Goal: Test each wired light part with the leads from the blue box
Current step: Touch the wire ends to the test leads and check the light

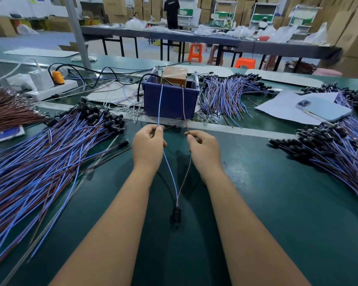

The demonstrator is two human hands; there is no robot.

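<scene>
A blue box stands mid-table with a brown block inside. Two leads hang over its front wall: a blue lead and a brown lead. My left hand pinches the blue lead's end together with the blue wire of a light part. My right hand pinches the brown lead's end with the part's brown wire. Both wires run down between my forearms to the part's black head, which hangs just above the green table.
A large heap of blue and brown wired parts fills the left side. More piles lie at the back right and far right. A phone rests on white paper. A power strip sits back left.
</scene>
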